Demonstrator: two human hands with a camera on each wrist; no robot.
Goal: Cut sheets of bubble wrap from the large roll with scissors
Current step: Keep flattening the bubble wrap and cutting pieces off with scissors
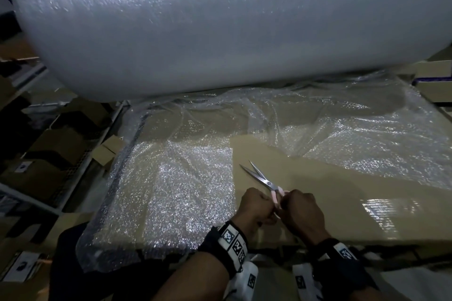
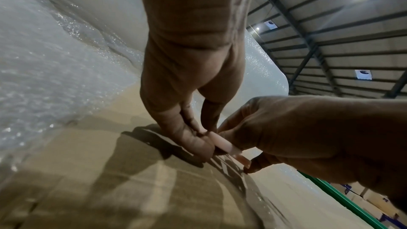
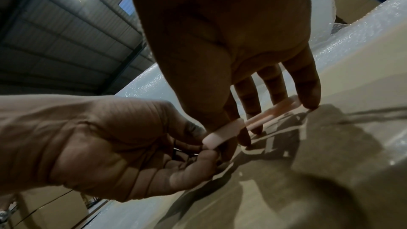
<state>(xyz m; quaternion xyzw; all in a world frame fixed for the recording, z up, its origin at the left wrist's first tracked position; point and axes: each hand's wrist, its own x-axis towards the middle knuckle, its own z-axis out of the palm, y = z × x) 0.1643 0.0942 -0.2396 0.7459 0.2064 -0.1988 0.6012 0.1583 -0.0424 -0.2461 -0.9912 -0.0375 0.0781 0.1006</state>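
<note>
Head view: large roll (image 1: 220, 27) of bubble wrap, cylindrical, pebbled and glossy, spanning the far side of a table (image 1: 342, 203) surfaced with flat brown cardboard. Loose wrap trailing from the roll, wrinkled and translucent. Separate sheet (image 1: 171, 190) lying flat at left, its near edge drooping off the table. Scissors (image 1: 263, 178) on bare cardboard between sheet and trailing wrap: slim steel blades parted in a narrow V, pointing away, pale pink handles nearest the body. Left hand (image 1: 254, 208) and right hand (image 1: 303, 212) meeting at the handles, fingers curled; banded trackers on both wrists. Cardboard boxes (image 1: 61, 144) stacked below at left.

Left wrist view: left hand (image 2: 187, 79) with fingertips (image 2: 204, 147) pinched on one smooth, rounded pink handle (image 2: 222, 144); right hand (image 2: 308, 137) closing on it from the other side. Grip clamped on the scissors.

Right wrist view: right hand (image 3: 231, 41) with fingers spread through and over the handle loops (image 3: 270, 112), fingertips down on the cardboard; left hand (image 3: 110, 145) pinching the nearer handle. Ribbed metal roof overhead.
</note>
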